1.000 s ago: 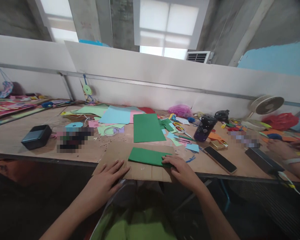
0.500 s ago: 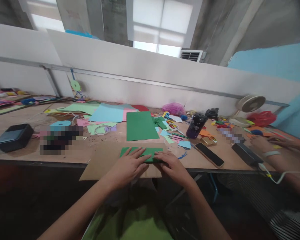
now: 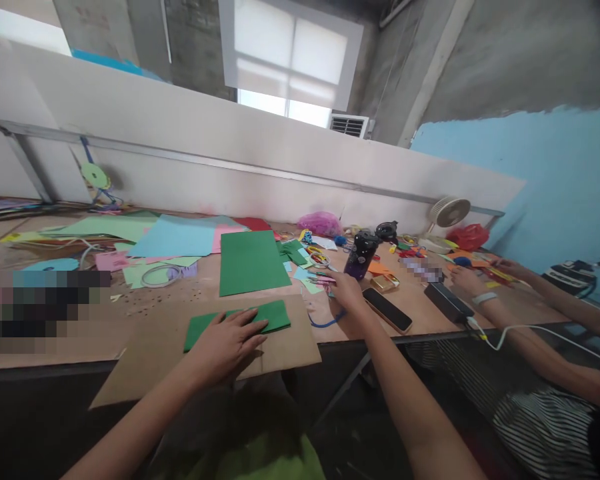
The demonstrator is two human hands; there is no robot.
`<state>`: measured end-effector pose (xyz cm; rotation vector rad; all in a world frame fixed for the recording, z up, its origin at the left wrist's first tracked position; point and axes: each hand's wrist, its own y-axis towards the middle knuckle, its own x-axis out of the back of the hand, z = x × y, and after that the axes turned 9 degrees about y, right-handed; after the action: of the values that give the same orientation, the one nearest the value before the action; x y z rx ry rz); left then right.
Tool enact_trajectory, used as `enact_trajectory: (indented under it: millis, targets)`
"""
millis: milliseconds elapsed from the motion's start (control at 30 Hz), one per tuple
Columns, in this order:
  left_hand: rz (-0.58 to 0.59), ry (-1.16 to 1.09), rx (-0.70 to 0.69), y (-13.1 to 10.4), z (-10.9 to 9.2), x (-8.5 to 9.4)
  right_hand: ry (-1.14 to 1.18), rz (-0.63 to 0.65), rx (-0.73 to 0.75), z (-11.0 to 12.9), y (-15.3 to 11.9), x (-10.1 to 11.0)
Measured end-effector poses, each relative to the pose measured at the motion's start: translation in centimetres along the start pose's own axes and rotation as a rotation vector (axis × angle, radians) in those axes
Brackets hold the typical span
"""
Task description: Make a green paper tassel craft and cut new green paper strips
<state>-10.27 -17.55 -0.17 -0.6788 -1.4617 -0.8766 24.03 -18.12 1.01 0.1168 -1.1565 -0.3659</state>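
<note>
My left hand (image 3: 230, 340) lies with fingers spread over a folded green paper (image 3: 275, 315), pressing it onto a sheet of brown cardboard (image 3: 150, 347). To the right, my right hand (image 3: 347, 291) reaches over the table. Its fingers extend to some thin pink pens or similar slim tools (image 3: 323, 279) lying on small paper scraps; whether they grip one is too small to make out. A flat green sheet (image 3: 253, 261) lies beyond the cardboard. A blue strip (image 3: 325, 325) lies beneath my right wrist.
Right of my right hand stand a dark tumbler (image 3: 359, 257) and a phone (image 3: 387, 309). Further right are a black power brick (image 3: 447, 302) and another person's hand (image 3: 467, 281). Coloured sheets (image 3: 175, 235) and a coiled cable (image 3: 155, 275) lie at the left.
My right hand has left the folded green paper and moved right and forward to the slim tools. My left hand stays on the paper. The view has turned right.
</note>
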Motion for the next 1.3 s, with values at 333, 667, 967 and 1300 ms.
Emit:
enact_trajectory:
  millis: [333,667,967,1300]
  targets:
    - [-0.062,-0.178,0.137,2.4,0.2,-1.0,-0.131,0.036,-0.155,-3.2,3.9,-1.1]
    - [0.058,-0.116,0.098,2.2,-0.2,-1.3,-0.059,0.061,-0.110,-3.0,5.0,-1.2]
    - [0.083,-0.079,0.064,2.2,-0.3,-1.0,0.166,-0.131,-0.023,-0.1,-0.2,0.2]
    - [0.066,-0.024,0.086,2.3,-0.4,-1.7,0.590,0.185,0.375,8.7,-9.0,-2.1]
